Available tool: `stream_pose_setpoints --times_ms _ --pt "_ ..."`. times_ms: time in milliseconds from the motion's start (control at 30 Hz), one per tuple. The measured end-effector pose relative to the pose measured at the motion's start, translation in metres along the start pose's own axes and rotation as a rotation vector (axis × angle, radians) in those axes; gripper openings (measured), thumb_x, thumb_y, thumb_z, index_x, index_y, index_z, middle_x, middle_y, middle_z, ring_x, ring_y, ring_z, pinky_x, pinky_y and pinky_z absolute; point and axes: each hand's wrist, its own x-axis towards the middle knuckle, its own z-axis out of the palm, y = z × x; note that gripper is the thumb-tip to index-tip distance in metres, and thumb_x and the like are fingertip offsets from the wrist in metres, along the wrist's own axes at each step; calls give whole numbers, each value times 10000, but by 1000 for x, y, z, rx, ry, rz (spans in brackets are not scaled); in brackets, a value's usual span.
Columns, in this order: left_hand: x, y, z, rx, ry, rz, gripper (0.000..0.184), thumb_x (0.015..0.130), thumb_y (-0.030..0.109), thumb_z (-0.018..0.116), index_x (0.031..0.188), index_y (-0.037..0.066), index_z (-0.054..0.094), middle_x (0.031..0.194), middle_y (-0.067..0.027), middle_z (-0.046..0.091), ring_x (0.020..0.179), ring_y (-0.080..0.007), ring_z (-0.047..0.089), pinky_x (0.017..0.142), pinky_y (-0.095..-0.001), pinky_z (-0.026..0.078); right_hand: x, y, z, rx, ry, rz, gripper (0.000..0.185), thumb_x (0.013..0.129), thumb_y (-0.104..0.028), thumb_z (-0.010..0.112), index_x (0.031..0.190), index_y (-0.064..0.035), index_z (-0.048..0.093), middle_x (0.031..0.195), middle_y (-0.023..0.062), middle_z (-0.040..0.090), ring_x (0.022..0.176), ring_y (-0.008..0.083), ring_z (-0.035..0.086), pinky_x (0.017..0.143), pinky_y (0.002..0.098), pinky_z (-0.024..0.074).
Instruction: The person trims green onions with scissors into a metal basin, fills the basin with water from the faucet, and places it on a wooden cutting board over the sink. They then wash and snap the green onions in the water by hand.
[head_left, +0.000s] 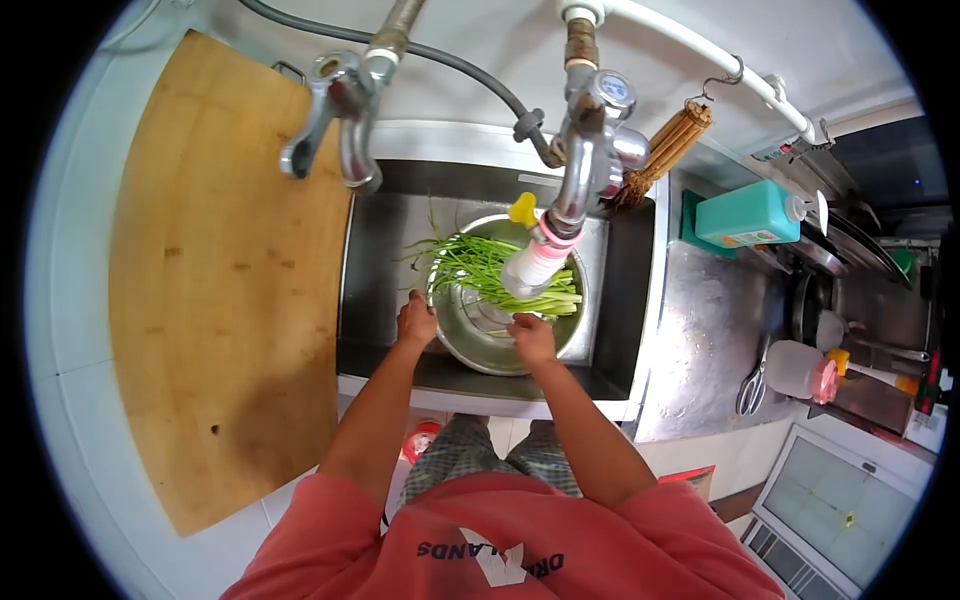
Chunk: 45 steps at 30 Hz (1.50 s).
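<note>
A round metal basin (463,352) sits in the sink, with a bunch of long green stalks, like scallions or garlic chives (485,268), lying across it. Their pale ends point right and the thin leaf tips hang over the left rim. At the basin's left rim is my left hand (417,320), its fingers closed at the edge. My right hand (532,338) is over the basin's front right part, just below the pale stalk ends, fingers curled together; whatever they hold is too small to make out. Above the stalks hangs a tap with a pink and white nozzle (535,268).
The steel sink (382,270) surrounds the basin. A large wooden board (225,300) lies to the left. A second tap (355,120) hangs at the upper left. On the right counter are a teal bottle (745,215), scissors (752,388) and a pink-lidded jar (797,370). A brush (668,150) hangs behind.
</note>
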Motion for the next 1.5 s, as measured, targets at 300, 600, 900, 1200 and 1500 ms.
stream_pose_setpoints --times_ms 300,600,900,1200,1500 --pt "-155 149 -154 -356 461 1140 161 737 -45 514 880 6 567 771 -115 605 666 -245 586 630 -310 464 4 -46 -24 1057 -167 350 218 858 -132 452 1010 8 524 962 123 584 853 246 582 708 315 488" --pt "-156 313 -210 41 634 1698 92 744 153 592 775 73 559 861 -23 565 969 -268 486 829 -393 327 15 -88 -11 1360 -343 411 256 884 -156 377 1053 7 477 991 135 577 952 270 557 829 368 457" --pt "-177 325 -193 204 811 1452 137 776 222 577 744 96 532 758 11 529 942 -217 481 825 -405 268 3 -100 -10 1419 -345 576 292 896 -204 373 1100 -28 486 1024 124 576 918 259 569 780 353 489" --pt "-169 327 -189 83 688 1488 90 764 178 580 821 116 548 862 -1 562 1028 -231 452 897 -425 262 61 -53 46 1532 -578 439 291 903 -208 374 1125 -45 468 1032 101 574 906 255 578 763 335 511" --pt "-94 153 -103 -402 487 938 172 735 -56 473 894 -1 507 912 -163 557 850 -254 554 722 -312 445 39 -34 32 1151 -272 570 262 858 -263 487 1071 -111 492 925 50 561 825 196 559 687 315 487"
